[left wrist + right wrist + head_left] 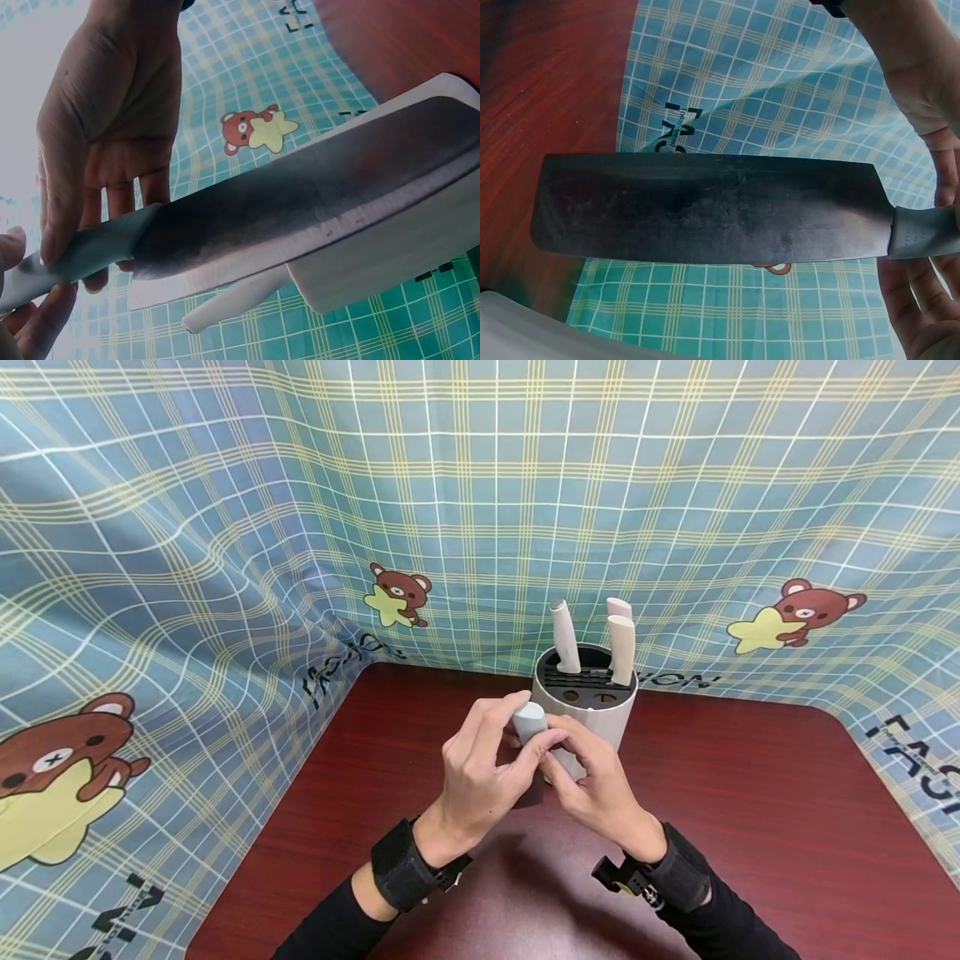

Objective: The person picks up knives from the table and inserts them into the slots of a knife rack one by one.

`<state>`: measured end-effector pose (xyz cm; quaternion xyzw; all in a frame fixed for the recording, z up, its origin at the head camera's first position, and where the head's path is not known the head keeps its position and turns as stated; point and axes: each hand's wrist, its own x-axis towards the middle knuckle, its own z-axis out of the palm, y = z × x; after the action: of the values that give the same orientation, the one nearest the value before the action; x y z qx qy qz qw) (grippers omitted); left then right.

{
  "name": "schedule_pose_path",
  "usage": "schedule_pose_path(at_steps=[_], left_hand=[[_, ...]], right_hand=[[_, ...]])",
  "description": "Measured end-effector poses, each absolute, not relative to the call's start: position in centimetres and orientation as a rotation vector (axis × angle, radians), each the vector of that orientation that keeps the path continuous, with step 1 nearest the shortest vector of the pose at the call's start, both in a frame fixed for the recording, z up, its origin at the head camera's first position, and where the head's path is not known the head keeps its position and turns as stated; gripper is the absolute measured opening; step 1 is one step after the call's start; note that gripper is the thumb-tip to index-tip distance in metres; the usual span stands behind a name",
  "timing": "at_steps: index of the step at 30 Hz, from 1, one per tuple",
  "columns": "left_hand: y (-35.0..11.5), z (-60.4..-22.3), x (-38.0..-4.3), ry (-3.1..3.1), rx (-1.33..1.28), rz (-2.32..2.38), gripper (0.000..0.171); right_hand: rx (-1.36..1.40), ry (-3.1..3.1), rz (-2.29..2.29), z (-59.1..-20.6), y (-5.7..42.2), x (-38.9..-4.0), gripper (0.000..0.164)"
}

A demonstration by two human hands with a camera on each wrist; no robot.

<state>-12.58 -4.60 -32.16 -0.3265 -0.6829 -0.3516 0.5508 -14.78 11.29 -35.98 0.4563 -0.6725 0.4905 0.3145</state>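
Note:
A cleaver with a pale grey handle is held upright in front of me, blade down. Its broad dark blade shows in full in the right wrist view. My left hand grips the handle between thumb and fingers. From the other side, my right hand pinches the same handle, its fingertips close to the left thumb. Just behind the hands stands a white round knife block with a dark slotted top. In the left wrist view, the blade passes in front of the block.
White knife handles stick up from the block, two of them close together on its right side. The block stands on a dark red table. Checked cloth with bear prints hangs behind and at the sides.

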Motion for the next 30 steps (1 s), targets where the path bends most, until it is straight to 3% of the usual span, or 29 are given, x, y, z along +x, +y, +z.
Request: schedule_pose_path(at_steps=[21,30], left_hand=[[-5.0,-31.8,-14.2,-1.622,-0.772,-0.877,0.033],[-5.5,-33.1,-16.1,-1.702,-0.7,-0.91,0.028]], right_hand=[[1.04,-1.839,1.371,-33.1,14.1,-14.6,0.044],[1.028,-1.747,1.436,-31.4,15.1,-14.6,0.036]])
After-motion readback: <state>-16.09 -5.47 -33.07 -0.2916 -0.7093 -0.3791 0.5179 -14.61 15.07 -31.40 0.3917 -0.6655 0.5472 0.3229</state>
